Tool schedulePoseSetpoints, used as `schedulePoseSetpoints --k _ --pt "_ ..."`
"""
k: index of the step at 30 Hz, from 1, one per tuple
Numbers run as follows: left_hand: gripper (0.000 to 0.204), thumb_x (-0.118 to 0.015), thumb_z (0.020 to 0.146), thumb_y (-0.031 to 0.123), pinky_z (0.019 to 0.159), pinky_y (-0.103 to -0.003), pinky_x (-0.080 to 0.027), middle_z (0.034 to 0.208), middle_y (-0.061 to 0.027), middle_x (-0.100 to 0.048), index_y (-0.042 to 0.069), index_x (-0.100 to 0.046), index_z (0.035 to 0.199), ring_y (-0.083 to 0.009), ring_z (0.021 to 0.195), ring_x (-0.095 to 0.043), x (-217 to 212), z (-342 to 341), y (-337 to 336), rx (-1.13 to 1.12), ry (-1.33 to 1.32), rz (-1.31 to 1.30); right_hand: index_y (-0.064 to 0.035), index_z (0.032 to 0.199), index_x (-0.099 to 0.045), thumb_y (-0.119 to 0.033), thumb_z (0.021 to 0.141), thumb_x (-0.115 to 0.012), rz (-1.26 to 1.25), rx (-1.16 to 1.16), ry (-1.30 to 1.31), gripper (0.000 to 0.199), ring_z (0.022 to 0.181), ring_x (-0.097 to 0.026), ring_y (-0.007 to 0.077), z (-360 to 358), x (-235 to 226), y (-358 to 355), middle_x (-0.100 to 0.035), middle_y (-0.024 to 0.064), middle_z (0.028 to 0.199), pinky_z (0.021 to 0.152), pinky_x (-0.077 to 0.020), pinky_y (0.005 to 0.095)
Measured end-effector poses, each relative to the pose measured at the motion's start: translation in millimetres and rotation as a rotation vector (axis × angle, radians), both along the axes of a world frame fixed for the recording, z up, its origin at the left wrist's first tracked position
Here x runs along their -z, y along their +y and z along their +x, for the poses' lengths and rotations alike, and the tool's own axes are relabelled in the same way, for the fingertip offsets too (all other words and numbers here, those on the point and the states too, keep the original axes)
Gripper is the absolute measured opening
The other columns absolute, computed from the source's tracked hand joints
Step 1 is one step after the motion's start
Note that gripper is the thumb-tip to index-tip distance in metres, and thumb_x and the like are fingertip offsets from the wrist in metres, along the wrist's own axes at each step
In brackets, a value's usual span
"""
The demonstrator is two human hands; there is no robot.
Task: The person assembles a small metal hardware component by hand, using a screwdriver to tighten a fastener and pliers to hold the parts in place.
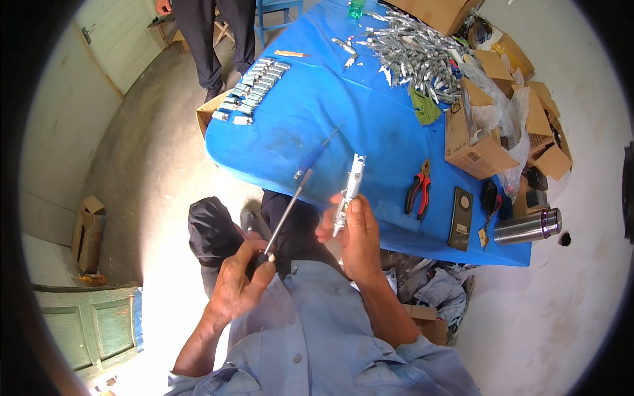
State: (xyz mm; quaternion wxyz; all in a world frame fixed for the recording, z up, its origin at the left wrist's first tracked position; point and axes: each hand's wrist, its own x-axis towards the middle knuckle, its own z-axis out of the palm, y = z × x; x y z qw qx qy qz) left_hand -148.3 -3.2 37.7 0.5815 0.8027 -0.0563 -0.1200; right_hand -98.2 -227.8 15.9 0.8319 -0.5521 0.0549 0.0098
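My left hand [241, 280] is closed around the handle end of a long thin metal-shafted tool, likely a screwdriver [288, 212]. Its shaft points up and away toward the table edge, and its handle is mostly hidden in my fingers. In my right hand [356, 241] a slim white-and-silver metal part [350, 191] stands nearly upright, pinched between thumb and fingers. The shaft and the part are apart. Just beyond the shaft's tip, a blue-handled screwdriver [310, 158] lies on the blue-covered table [264, 155].
Silver parts [254, 89] lie in rows at the table's left, near a cutter knife [292, 53]. A large heap of similar parts [416, 53] fills the back. Pliers [419, 190], a phone [460, 218], a steel flask [527, 226] and open cartons [475, 132] are right. Another person [214, 33] stands beyond.
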Motion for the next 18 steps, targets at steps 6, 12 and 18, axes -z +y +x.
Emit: schedulePoseSetpoints --k 6,12,18 --pt "0.037 -0.063 0.089 -0.002 0.077 -0.027 -0.051 0.091 -0.0106 -0.067 -0.004 -0.059 0.126 -0.0178 0.084 -0.066 10.0 -17.6 8.5 -0.023 -0.016 -0.120 -0.0036 0.120 -0.058 -0.035 0.111 -0.043 -0.090 -0.008 0.016 0.036 0.087 -0.069 0.0210 3.9 1.3 4.7 -0.067 0.0105 0.102 0.076 -0.0580 0.0341" --pt "0.051 -0.071 0.087 -0.003 0.080 -0.028 -0.053 0.095 -0.0133 -0.069 -0.005 -0.058 0.137 -0.0185 0.087 -0.068 35.6 -15.9 23.7 0.048 -0.078 -0.130 -0.0009 0.130 -0.056 -0.034 0.110 -0.046 -0.039 -0.049 0.114 0.040 0.093 -0.067 0.0176 12.6 1.3 7.3 -0.064 0.0086 0.104 0.080 -0.0553 0.0312" --pt "0.052 -0.071 0.086 0.000 0.084 -0.030 -0.053 0.100 -0.0155 -0.071 -0.004 -0.058 0.137 -0.0216 0.090 -0.069 35.0 -1.9 24.8 0.032 -0.006 -0.147 -0.0007 0.131 -0.057 -0.030 0.110 -0.047 0.000 0.037 0.188 0.038 0.088 -0.067 0.0185 17.9 3.9 8.5 -0.065 0.0085 0.100 0.075 -0.0549 0.0305"
